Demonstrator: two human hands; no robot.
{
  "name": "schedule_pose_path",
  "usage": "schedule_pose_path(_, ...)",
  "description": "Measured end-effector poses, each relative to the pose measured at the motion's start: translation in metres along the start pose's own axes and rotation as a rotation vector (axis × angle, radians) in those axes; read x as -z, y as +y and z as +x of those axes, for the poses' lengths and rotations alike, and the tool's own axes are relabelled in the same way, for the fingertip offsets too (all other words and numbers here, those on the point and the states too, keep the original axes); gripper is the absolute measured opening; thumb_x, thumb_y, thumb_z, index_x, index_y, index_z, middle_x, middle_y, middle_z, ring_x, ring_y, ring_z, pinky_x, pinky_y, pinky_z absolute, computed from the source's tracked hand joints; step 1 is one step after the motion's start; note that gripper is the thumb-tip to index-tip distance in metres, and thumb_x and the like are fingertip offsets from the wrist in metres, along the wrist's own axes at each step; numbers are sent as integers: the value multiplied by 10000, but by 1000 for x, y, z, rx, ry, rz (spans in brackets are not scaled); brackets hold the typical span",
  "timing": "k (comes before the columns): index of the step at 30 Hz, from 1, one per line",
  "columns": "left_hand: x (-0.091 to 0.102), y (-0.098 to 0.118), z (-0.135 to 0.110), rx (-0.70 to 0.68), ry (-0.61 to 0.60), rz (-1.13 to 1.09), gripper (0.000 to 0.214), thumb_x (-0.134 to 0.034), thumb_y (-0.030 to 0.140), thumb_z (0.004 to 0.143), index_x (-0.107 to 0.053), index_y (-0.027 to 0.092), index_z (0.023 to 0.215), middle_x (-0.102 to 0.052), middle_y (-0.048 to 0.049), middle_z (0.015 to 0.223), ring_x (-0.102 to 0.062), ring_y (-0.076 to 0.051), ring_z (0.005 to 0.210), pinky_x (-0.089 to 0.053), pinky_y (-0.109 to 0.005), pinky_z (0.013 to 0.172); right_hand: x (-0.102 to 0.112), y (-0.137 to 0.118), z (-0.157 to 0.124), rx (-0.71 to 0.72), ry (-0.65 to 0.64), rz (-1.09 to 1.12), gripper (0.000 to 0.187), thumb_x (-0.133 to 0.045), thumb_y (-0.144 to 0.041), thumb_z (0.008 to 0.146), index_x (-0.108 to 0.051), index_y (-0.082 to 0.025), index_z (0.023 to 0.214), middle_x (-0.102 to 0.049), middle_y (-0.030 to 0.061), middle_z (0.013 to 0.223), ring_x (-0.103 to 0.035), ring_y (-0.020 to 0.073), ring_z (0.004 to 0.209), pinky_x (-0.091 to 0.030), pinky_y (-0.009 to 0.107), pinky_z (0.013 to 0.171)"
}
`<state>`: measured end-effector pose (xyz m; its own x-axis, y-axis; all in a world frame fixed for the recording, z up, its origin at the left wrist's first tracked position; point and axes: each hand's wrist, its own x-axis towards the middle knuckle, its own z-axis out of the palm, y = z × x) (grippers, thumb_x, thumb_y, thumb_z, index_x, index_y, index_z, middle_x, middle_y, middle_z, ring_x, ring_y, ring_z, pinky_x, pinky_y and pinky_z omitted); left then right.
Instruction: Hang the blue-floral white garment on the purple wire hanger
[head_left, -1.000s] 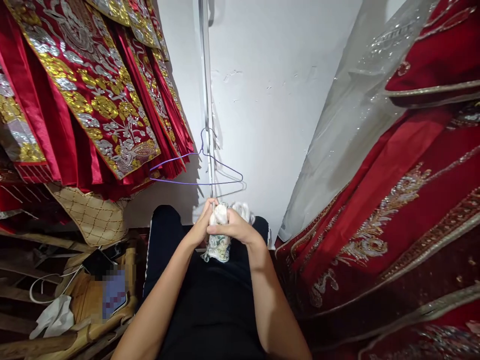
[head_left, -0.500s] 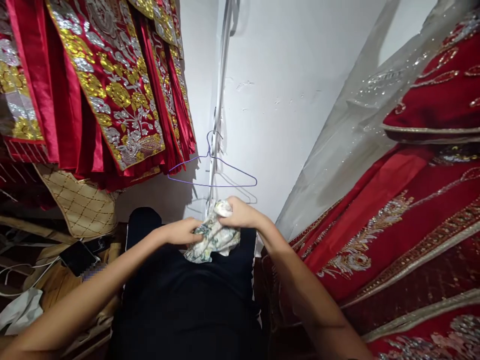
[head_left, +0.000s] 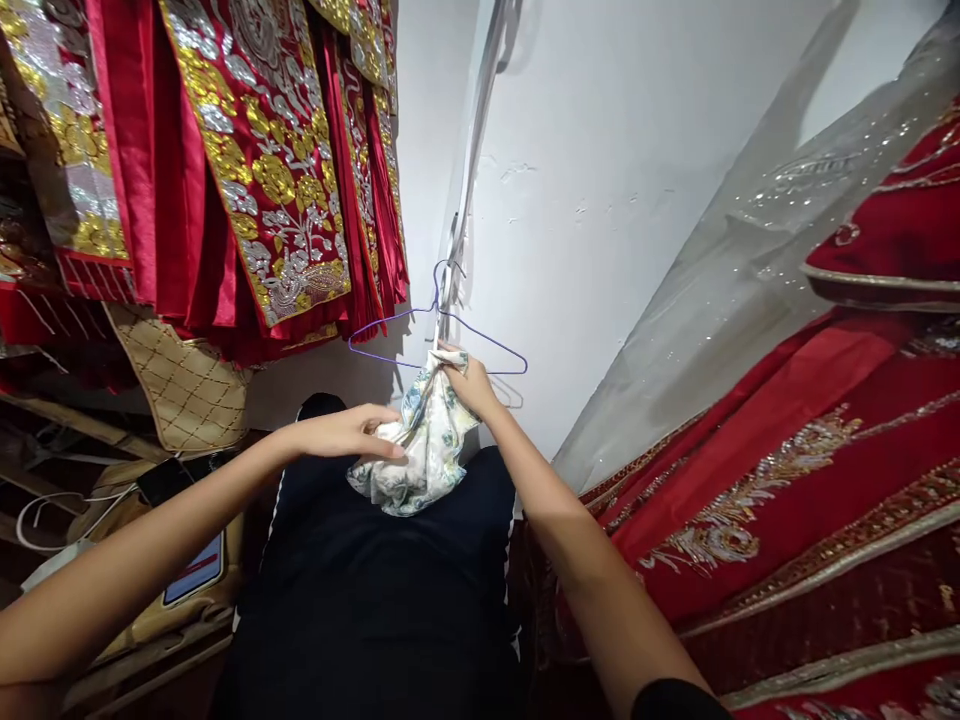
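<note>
A small floral cloth (head_left: 421,450), white with blue and green print, hangs bunched between my two hands above my lap. My right hand (head_left: 467,380) pinches its top corner, lifted close to the bar of a purple wire hanger (head_left: 480,340). The hanger hangs on a thin metal rail (head_left: 469,190) that runs up the white wall. My left hand (head_left: 349,432) lies over the cloth's lower left side, fingers curled onto the fabric.
Red garments with gold and silver embroidery (head_left: 255,170) hang at the upper left. More red embroidered fabric (head_left: 787,480) and a sheer sequinned veil (head_left: 720,300) fill the right side. A quilted gold cushion (head_left: 184,385) and a phone (head_left: 196,570) sit at the lower left.
My right hand has risen with the cloth's corner up to the hanger. The bunched cloth has been drawn out longer. My left hand has moved apart to the left.
</note>
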<state>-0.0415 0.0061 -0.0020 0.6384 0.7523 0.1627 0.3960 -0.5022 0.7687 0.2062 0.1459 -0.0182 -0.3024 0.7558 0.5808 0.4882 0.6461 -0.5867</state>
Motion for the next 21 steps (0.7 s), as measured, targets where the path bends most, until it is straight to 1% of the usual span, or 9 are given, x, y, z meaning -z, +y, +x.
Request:
schedule_pose_path(2, 5, -23, 7, 184, -94, 384, 224, -653, 399, 797, -690, 178, 808, -691, -50, 766, -612, -202, 679, -451, -280, 636, -11, 13, -1, -126, 9, -120, 479, -516, -345, 879, -591, -216, 1335, -686, 103, 1234, -606, 271, 1181, -457, 380, 983)
schedule_pose_path(4, 14, -51, 11, 386, -131, 670, 193, -629, 358, 798, -701, 180, 776, -713, -83, 789, -633, -220, 694, -444, -292, 644, -14, 24, -11, -211, -30, -241, 501, -501, -340, 879, -549, -217, 1362, -704, 113, 1176, -641, 290, 1092, -479, 373, 904)
schedule_pose_path(6, 25, -75, 13, 520, -131, 795, 200, -604, 336, 811, -726, 180, 792, -732, -117, 848, -663, -243, 748, -451, -302, 672, -12, 31, -27, -212, -71, -334, 477, -465, -290, 869, -550, -248, 1336, -732, 83, 1032, -668, 288, 959, -475, 345, 810)
schedule_pose_path(7, 31, -84, 13, 552, -125, 809, 220, -583, 337, 829, -738, 182, 823, -738, -129, 888, -675, -253, 792, -457, -307, 696, -9, 33, -36, -187, -77, -361, 467, -451, -256, 852, -563, -264, 1305, -733, 63, 956, -669, 282, 898, -462, 328, 771)
schedule_pose_path(9, 40, -92, 13, 559, -67, 832, 271, -531, 344, 874, -749, 188, 912, -737, -147, 973, -681, -273, 886, -464, -329, 759, 0, 34, -49, -119, -59, -377, 449, -437, -199, 801, -599, -276, 1213, -713, 37, 851, -652, 265, 811, -427, 297, 714)
schedule_pose_path(11, 43, -89, 13, 510, 21, 915, 307, -497, 356, 903, -744, 187, 969, -725, -163, 1041, -661, -298, 976, -461, -370, 828, 11, 31, -55, -65, -16, -361, 386, -429, -177, 766, -628, -266, 1085, -683, 28, 785, -622, 245, 751, -393, 279, 675)
schedule_pose_path(15, 45, -78, 14, 374, 188, 1095, 311, -497, 369, 898, -737, 171, 899, -721, -181, 982, -585, -359, 1075, -435, -461, 891, 28, 23, -54, -56, 16, -275, 150, -429, -244, 803, -579, -237, 791, -572, -1, 632, -521, 197, 624, -354, 264, 623)
schedule_pose_path(17, 47, -79, 15, 355, 257, 1116, 279, -505, 354, 882, -723, 180, 900, -719, -169, 947, -579, -359, 1050, -437, -463, 873, 30, 19, -55, -72, 26, -190, 180, -442, -313, 839, -516, -228, 698, -522, -14, 596, -479, 174, 595, -350, 257, 612)
schedule_pose_path(21, 56, -97, 12, 328, 347, 1115, 211, -478, 264, 877, -668, 202, 940, -707, -134, 989, -607, -319, 960, -454, -414, 799, 22, 11, -60, -99, 74, -80, 279, -494, -395, 842, -454, -222, 627, -465, -28, 562, -430, 154, 582, -331, 251, 583)
